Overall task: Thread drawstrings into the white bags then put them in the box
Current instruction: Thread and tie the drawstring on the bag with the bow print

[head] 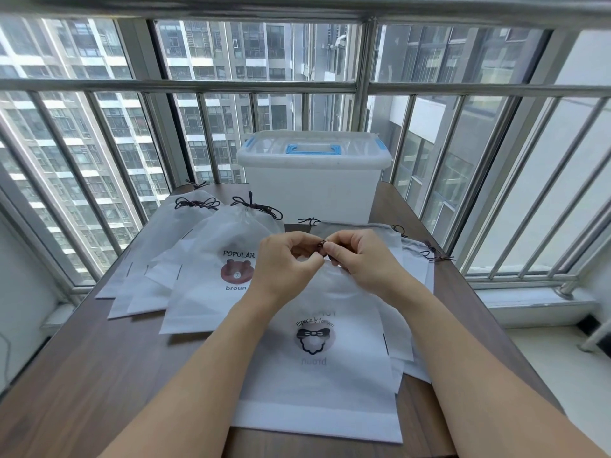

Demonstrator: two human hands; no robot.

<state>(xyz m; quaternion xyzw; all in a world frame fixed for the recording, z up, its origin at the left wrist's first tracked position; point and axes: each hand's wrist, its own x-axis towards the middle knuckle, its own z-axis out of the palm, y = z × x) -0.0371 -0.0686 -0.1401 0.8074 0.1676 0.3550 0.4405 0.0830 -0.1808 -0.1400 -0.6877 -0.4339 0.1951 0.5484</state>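
A white drawstring bag (pixel 317 385) with a black bow print lies in front of me on the wooden table (pixel 99 375). Above its top edge my left hand (pixel 284 262) and my right hand (pixel 360 259) meet, both pinching a dark brown drawstring (pixel 320 245) between fingertips. The bag's mouth is gathered under my right fingers. The white plastic box (pixel 312 190) with a blue handle stands at the back of the table, its lid on.
To the left, a fan of several white bags (pixel 198 285) with tied dark strings, the top one printed with a brown bear. More bags (pixel 410 259) are stacked at right under the one I work on. Window bars enclose the table's far side.
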